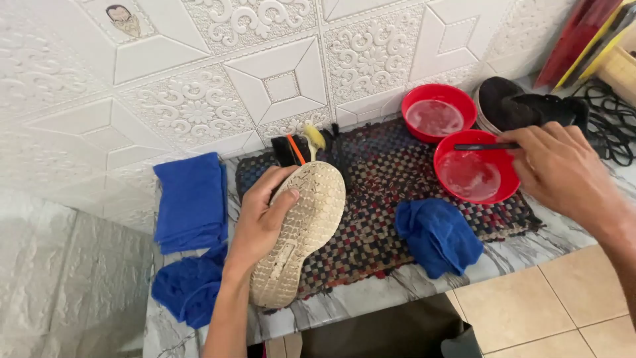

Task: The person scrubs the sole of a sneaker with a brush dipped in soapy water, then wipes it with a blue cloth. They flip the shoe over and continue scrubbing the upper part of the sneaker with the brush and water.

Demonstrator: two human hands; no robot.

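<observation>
My left hand (260, 215) grips a shoe (303, 225) turned sole-up, its dirty beige tread facing me, over a woven multicoloured mat (391, 179). The shoe's black upper with orange and yellow trim shows at the far end. My right hand (563, 169) holds a thin black brush (487, 146) whose tip lies across the rim of the nearer red bowl (476, 176), which holds soapy water. A second red bowl (437, 113) with cloudy liquid sits just behind it.
A crumpled blue cloth (438, 235) lies on the mat's front right. A folded blue towel (192, 199) and another blue cloth (185, 288) lie at the left. A black shoe (517, 106) and black laces (609, 126) sit at the back right. White embossed wall behind; marble-pattern table edge (371, 295) in front.
</observation>
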